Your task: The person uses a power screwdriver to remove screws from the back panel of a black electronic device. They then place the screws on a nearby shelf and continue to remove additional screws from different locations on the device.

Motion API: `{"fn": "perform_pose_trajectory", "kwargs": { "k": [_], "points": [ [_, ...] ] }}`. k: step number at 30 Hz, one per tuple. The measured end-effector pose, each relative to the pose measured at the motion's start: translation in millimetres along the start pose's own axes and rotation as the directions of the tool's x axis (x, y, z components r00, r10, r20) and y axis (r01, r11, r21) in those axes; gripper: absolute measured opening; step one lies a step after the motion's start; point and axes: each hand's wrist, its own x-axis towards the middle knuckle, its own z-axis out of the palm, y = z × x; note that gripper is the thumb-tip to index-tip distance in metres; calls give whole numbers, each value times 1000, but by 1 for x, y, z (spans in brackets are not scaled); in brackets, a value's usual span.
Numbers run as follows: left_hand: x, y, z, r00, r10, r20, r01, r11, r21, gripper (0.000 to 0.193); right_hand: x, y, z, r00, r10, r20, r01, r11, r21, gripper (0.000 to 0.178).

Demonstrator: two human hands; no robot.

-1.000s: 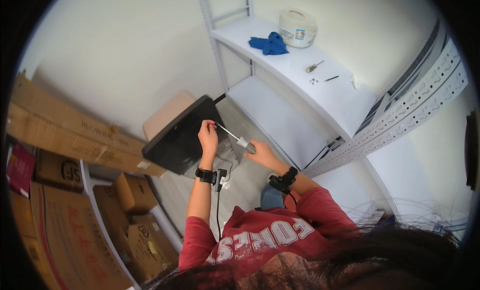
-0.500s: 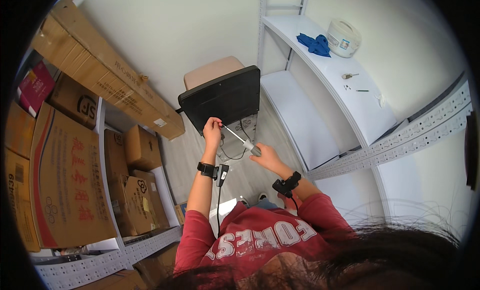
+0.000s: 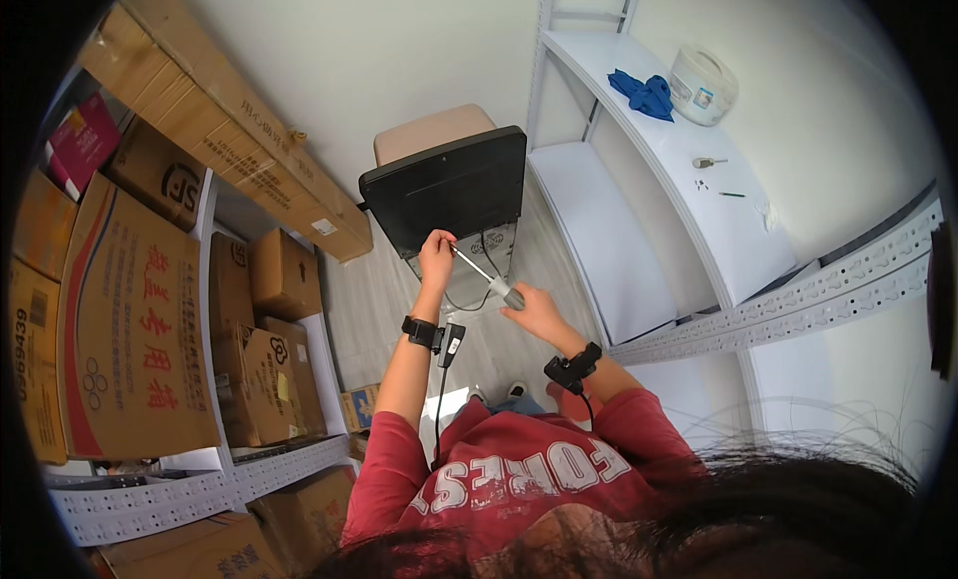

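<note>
My right hand (image 3: 536, 313) is closed round the grey handle of a screwdriver (image 3: 510, 294). Its long metal shaft slants up and left to the fingertips of my left hand (image 3: 436, 258). Those fingers are pinched together at the tip, and whatever sits between them is too small to make out. Just beyond them is the lower edge of a black panel (image 3: 449, 187) with rounded corners, tilted up on a grey cabinet. A dark cable (image 3: 485, 250) hangs below the panel beside a round vent. Behind it shows a beige padded piece (image 3: 434, 130).
On the right, a white shelf (image 3: 689, 170) carries a blue cloth (image 3: 644, 95), a white appliance (image 3: 703, 86), a short-handled tool (image 3: 708, 163), a thin green rod (image 3: 731, 194) and tiny dark pieces. Cardboard boxes (image 3: 140, 329) fill the left rack; a long carton (image 3: 235, 135) leans behind it.
The view has shifted slightly. My left hand remains at the screwdriver's tip near the panel's lower edge, and my right hand still grips the handle.
</note>
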Motion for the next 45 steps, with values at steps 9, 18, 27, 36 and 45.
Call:
{"fn": "perform_pose_trajectory", "kwargs": {
  "k": [9,18,27,36,45],
  "points": [
    [-10,-3,8,999,-34,3,34,997,-70,19,2,26,4,999,-20,35,21,1000,-14,38],
    [-6,-10,9,998,-44,-51,38,993,-115,20,11,21,-4,991,28,131,-29,1000,9,38],
    [-25,-10,16,975,186,-120,-115,888,445,10,13,39,9,994,-11,106,23,993,-115,39],
    [-42,-91,-6,976,49,-213,11,962,273,11,0,65,87,998,-7,61,3,999,53,35],
    [-31,-163,-42,995,-65,-69,62,997,-43,19,22,54,172,990,129,65,-138,976,169,28]
  ]
}}
